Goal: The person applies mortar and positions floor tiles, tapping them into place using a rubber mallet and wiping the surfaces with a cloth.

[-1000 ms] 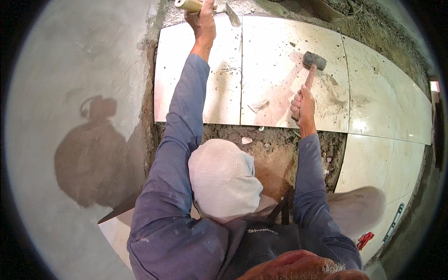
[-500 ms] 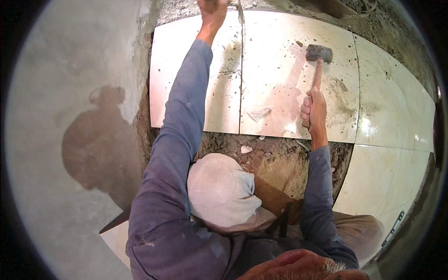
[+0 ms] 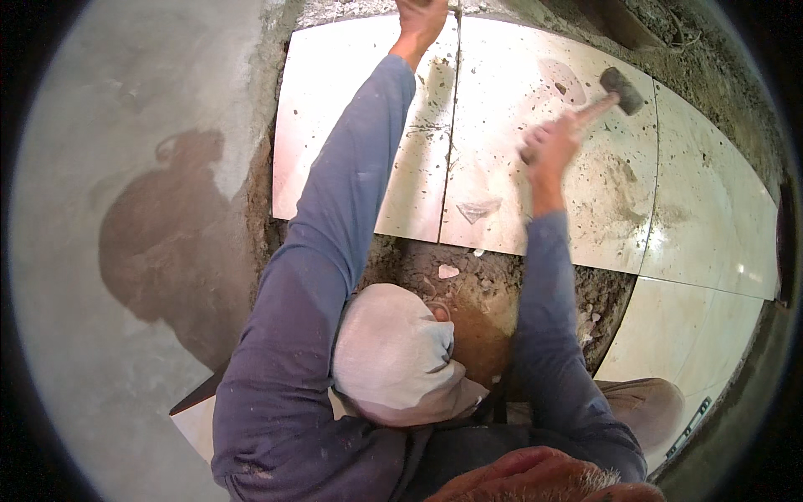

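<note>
My right hand (image 3: 554, 149) grips the wooden handle of a rubber mallet (image 3: 621, 90). Its dark head is over the right part of a large cream floor tile (image 3: 519, 92), tilted to the right; hand and handle are slightly blurred. My left hand (image 3: 421, 23) reaches to the far edge of the tiles, near the joint (image 3: 452, 117) between that tile and the left tile (image 3: 335, 109). Its fingers look curled, but the picture's top edge cuts them off, so what they hold is hidden. Dark crumbs of mortar speckle both tiles.
A small clear scrap (image 3: 478, 209) lies on the middle tile. Rough soil (image 3: 410, 255) with white chips borders the near tile edge by my knee (image 3: 389, 351). Further tiles (image 3: 711, 201) extend right, with a spirit level (image 3: 690, 427). Grey concrete (image 3: 167, 75) lies left.
The mallet has swung up and to the right, its head turning from upright to slanted. My right hand has shifted left and slightly up; my left hand has moved right along the far edge.
</note>
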`<state>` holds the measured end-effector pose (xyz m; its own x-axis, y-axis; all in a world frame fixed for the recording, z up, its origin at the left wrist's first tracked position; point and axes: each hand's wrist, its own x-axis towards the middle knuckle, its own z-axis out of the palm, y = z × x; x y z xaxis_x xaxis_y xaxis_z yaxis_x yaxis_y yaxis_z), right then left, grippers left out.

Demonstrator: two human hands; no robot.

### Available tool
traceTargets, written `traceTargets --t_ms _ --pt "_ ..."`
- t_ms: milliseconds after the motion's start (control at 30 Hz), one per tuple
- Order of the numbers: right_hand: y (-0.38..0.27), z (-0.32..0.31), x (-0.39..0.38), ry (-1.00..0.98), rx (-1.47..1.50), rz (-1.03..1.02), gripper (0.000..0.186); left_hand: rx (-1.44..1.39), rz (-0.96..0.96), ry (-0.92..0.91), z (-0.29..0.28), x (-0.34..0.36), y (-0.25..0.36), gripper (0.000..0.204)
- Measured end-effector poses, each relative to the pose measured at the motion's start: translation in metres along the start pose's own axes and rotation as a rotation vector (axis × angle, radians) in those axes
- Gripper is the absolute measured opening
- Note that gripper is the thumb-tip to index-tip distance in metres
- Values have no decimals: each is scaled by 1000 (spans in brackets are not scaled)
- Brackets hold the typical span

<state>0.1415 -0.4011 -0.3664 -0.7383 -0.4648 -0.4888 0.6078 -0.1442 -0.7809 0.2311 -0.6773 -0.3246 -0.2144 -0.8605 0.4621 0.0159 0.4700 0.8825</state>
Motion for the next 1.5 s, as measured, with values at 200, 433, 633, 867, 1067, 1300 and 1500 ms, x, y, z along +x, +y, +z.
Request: traceTargets --t_ms 200,433,633,867,1067,1300,1500 --pt "28 76 13 -542 -190 392 29 -77 -20 -10 -9 10 -14 16" --pt "14 42 33 -209 80 54 27 -260 -20 187 5 -6 -13 18" --pt "27 56 14 -618 -165 482 27 10 -212 22 -10 -3 1 20" --pt "20 38 33 -128 56 69 34 -63 -123 21 -8 -10 8 26" --pt "7 54 20 -588 -310 404 29 -54 -213 51 -19 -13 6 28" --pt "64 86 -6 -332 -141 55 27 -76 24 65 -41 1 -40 16" --pt "-41 15 1 -628 -783 218 31 -6 -98 47 -19 -37 -40 24"
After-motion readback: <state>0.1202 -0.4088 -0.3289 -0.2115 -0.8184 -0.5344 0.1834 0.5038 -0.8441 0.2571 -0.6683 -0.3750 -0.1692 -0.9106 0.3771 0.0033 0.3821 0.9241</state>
